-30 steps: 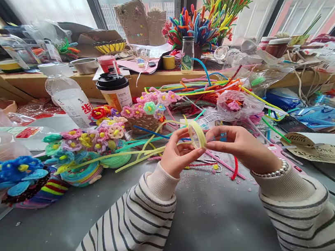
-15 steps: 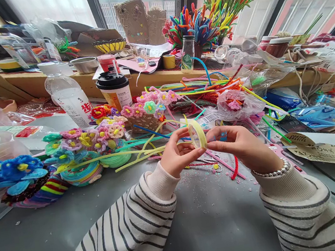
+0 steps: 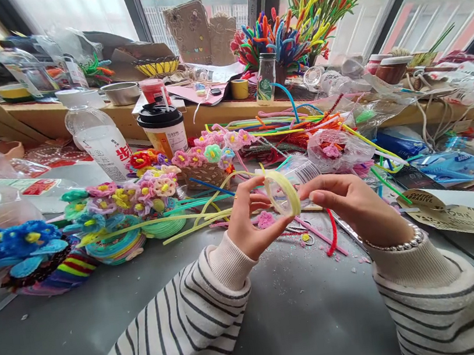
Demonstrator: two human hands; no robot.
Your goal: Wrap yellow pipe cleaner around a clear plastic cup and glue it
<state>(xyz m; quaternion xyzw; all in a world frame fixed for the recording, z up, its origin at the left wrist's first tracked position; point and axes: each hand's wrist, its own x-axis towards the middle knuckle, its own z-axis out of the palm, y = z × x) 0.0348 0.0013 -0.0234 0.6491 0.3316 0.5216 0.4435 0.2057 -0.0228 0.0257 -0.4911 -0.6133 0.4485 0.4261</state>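
A pale yellow ring (image 3: pixel 292 193), which looks wrapped in fuzzy strip, is held up above the grey table. My left hand (image 3: pixel 249 217) grips its left side and lower edge between thumb and fingers. At the ring's right edge, the fingertips of my right hand (image 3: pixel 355 202) are pinched together; whatever lies between them is too small to make out. Below the ring are a pink fuzzy flower (image 3: pixel 265 219), a red fuzzy stem (image 3: pixel 332 234) and scissors partly hidden behind the hands.
Fuzzy flowers (image 3: pixel 120 197) and long yellow stems (image 3: pixel 198 217) lie at the left. Behind them stand a plastic bottle (image 3: pixel 97 141) and a lidded cup (image 3: pixel 163 130). Coloured stems pile up at centre back. Printed paper (image 3: pixel 466 213) lies at the right.
The ring has turned so its opening shows more. My right hand has moved slightly right, and its fingers have bent closer together. My left thumb and fingers are spread wider around the ring.
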